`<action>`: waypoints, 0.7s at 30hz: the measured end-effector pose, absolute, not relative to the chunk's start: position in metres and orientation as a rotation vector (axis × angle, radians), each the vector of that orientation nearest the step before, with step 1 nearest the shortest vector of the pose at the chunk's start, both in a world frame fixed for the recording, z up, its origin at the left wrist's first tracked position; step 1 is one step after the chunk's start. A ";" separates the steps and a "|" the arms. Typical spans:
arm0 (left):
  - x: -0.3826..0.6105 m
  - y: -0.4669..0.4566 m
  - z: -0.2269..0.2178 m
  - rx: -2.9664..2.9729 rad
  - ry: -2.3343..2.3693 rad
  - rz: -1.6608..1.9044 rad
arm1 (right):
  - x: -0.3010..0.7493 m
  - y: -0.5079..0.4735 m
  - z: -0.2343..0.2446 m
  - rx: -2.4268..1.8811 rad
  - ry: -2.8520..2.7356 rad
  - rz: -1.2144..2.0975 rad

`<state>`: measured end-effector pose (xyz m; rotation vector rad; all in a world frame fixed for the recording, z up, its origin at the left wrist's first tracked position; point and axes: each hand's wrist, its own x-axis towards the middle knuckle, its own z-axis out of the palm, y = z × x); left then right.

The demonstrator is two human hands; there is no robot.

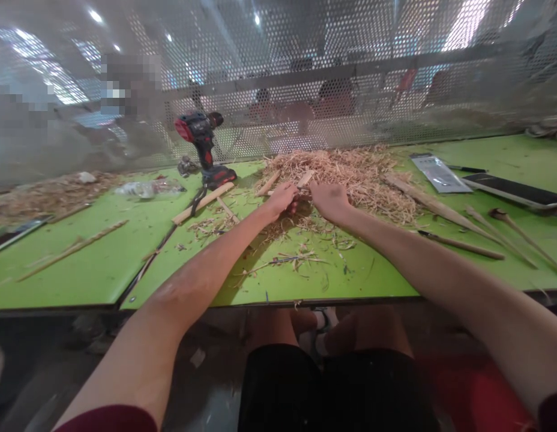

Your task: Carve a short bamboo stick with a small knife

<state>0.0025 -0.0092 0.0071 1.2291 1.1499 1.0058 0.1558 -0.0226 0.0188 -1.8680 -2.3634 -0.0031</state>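
Note:
My left hand [284, 200] is closed, its fingers curled round a pale flat strip of wood [306, 178] whose end sticks up between my hands. Close beside it, my right hand [330, 200] is also closed, with the back of the hand hiding what its fingers grip. Both hands are low over the bench, in front of a heap of thin wood shavings [346, 168]. Another short wooden piece [269, 183] lies just left of my left hand. Loose shavings and dark slivers [290, 259] are scattered on the green bench top nearer to me.
A cordless drill [201, 147] stands upright at the back left, near a wooden stick [201, 204] and a clear plastic bag [150, 189]. To the right lie a long tapered stick [440, 210], a pen-like stick [463, 245], a silver packet [440, 173] and a phone [517, 189]. Perforated screen [278, 78] behind.

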 end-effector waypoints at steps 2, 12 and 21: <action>0.002 -0.008 0.006 1.227 1.134 1.006 | 0.156 -0.021 0.017 -1.891 -2.342 -0.076; 0.001 -0.007 0.003 1.185 1.099 1.019 | 0.157 -0.019 0.016 -1.936 -2.329 -0.114; 0.002 -0.006 0.003 1.255 1.131 0.998 | 0.158 -0.026 0.020 -1.901 -2.326 -0.131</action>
